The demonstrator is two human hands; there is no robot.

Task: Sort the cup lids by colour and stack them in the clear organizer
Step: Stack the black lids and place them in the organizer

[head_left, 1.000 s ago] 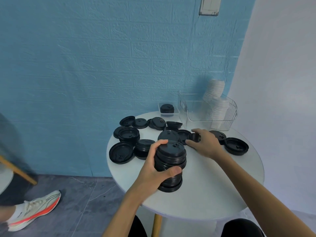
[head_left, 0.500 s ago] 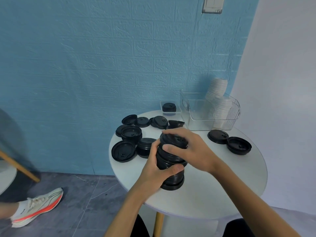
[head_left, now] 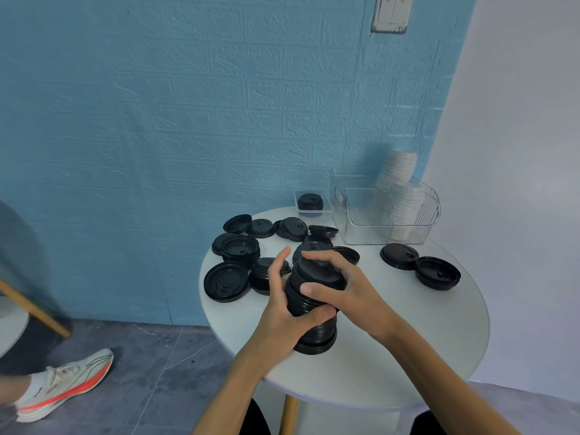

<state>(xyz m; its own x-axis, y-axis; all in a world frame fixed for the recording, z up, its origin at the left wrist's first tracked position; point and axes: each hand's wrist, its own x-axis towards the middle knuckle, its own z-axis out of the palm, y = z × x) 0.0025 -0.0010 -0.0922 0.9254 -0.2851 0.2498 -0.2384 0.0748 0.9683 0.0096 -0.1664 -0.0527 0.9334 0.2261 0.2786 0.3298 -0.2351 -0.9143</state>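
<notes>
Round white desk (head_left: 392, 356) against a blue brick-pattern wall (head_left: 188, 105). Tall stack of black lids (head_left: 309, 309) stands on the desk near its front-left, base flat on the surface. Left hand (head_left: 279, 312) grips the stack from the left: thumb curled round its near side, fingers (head_left: 277, 263) reaching up along its far-left side, slightly spread. Right hand (head_left: 348, 290) caps the stack from the right, fingers curled over the top lid's rim, thumb pressed against the stack's upper side. Loose black lids (head_left: 241, 248) lie scattered behind and left of the stack, some in short piles; two more lids (head_left: 437, 273) sit apart on the right. Clear organizer (head_left: 361, 215) at the desk's back edge holds leaning stacks of white lids (head_left: 403, 196). Small clear tray (head_left: 326, 208) beside it carries a few black lids. A sneaker (head_left: 67, 383) shows on the floor at far left
</notes>
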